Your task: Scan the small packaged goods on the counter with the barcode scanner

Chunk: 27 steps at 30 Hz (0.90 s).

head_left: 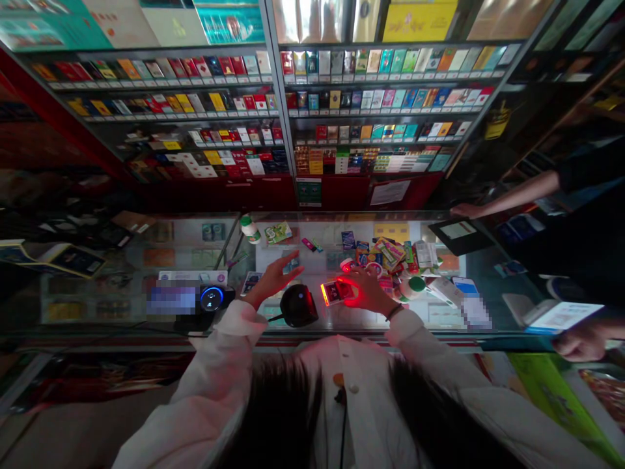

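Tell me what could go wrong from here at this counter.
The right hand sits against the small pack in the red scanner light, so its fingers might cover a code and cause a misread. The heap of small boxes lies close beside that hand and could be knocked and slide. The left hand is near the black dome scanner, so a careless move might nudge it across the glass counter.

- shelves (161, 85) of cigarette packs (371, 98)
- glass counter (488, 286)
- white bottle (250, 229)
- blue-ringed device (211, 298)
- black folder (459, 236) beside another person's hand (466, 210)
- a second hand (581, 344) under a lit tablet (561, 316)
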Motion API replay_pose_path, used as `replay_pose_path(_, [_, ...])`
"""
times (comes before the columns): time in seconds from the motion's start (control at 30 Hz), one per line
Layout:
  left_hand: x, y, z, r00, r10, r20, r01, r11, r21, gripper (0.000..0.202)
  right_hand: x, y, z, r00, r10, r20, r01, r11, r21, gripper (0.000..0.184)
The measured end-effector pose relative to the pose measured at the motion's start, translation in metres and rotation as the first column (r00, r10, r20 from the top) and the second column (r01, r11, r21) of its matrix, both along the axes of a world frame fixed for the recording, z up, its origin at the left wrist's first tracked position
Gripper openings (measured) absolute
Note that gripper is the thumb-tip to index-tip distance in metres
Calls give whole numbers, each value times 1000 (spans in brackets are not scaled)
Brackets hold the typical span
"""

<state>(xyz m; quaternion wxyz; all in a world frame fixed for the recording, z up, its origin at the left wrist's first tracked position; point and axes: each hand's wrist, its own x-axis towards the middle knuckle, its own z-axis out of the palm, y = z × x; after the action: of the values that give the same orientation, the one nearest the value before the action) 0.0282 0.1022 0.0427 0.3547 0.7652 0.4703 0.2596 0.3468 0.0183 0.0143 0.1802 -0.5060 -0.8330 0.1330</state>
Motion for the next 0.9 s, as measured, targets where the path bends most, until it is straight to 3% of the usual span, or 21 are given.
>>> replay_pose_path(0.13, [-7,-2,-10,1000,9,-6,-9,1000,15,75,-8,0,0,999,41,-12,-41,999,2,61])
replay_pose_path(0.43, [-14,2,-16,1000,13,7,-13,998,65,73,-11,2,3,998,53,28,-54,997,46,60])
replay_pose_path(0.9, [-12,2,-11,1000,15,-27,-13,999,48,73,-16,1,11,994,85,70,-87,995,38,60])
